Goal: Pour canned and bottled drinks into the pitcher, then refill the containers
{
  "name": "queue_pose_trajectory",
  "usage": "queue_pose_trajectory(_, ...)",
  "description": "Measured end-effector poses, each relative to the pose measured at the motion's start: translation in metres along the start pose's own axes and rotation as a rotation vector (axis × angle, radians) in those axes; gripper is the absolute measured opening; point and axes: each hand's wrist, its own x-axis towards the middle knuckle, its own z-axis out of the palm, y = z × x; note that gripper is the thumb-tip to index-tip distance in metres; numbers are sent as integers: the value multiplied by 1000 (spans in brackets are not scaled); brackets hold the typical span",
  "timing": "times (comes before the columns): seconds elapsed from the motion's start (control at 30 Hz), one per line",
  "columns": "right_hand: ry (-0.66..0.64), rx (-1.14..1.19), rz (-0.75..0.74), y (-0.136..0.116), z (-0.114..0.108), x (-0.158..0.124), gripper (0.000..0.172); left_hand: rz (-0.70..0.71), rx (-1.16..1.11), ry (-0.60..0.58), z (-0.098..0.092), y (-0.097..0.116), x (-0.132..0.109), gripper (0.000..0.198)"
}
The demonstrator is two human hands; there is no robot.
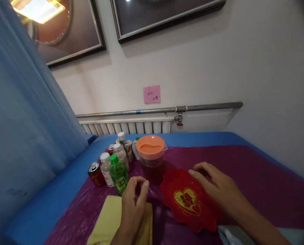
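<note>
Table under purple cover (256, 173), blue cloth beneath. Far left: red can (96, 174), then a cluster of white-capped bottles (106, 172) and a green bottle (118, 174), all upright, close together. Yellow cloth (103, 221) lies near the front edge. Left hand (133, 204) hovers over the cloth, fingers loosely curled, gripping nothing, just in front of the green bottle. Pitcher (152, 158) with orange lid stands behind, dark liquid inside. Red plate (187, 200), gold heart design, lies right of the cloth. Right hand (215, 185) rests open, palm down, on the plate's far right rim.
</note>
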Motion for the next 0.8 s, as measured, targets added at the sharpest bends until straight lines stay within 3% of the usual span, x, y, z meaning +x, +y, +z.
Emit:
queue_pose_trajectory(0.1, 11, -234, -33, 16, 12, 19, 25, 297, 139, -14, 5, 9, 5, 19)
queue_pose_trajectory(0.2, 57, -404, -43, 40, 25, 32, 22, 449, 219, 78, 5, 25, 25, 17)
queue_pose_trajectory(0.27, 99, -380, -41, 59, 32, 37, 22, 457, 270, 142, 1, 40, 48, 20)
queue_pose_trajectory(0.4, 174, -119, -41, 94, 35, 43, 21, 410, 363, 242, -5, 71, 104, 31)
queue_pose_trajectory(0.5, 216, 40, -5, 109, 34, 48, 22, 406, 405, 249, 5, 88, 123, 34)
queue_pose_trajectory(0.6, 234, 99, 52, 115, 35, 54, 17, 590, 459, 164, 39, 99, 108, 27)
queue_pose_trajectory(0.67, 233, 120, 67, 117, 38, 58, 13, 736, 506, 20, 75, 102, 90, 20)
queue_pose_trajectory(0.73, 229, 146, 76, 116, 42, 60, 11, 748, 588, -156, 116, 99, 78, 18)
queue_pose_trajectory(0.8, 226, 172, 77, 115, 45, 60, 11, 680, 688, -241, 155, 90, 80, 22)
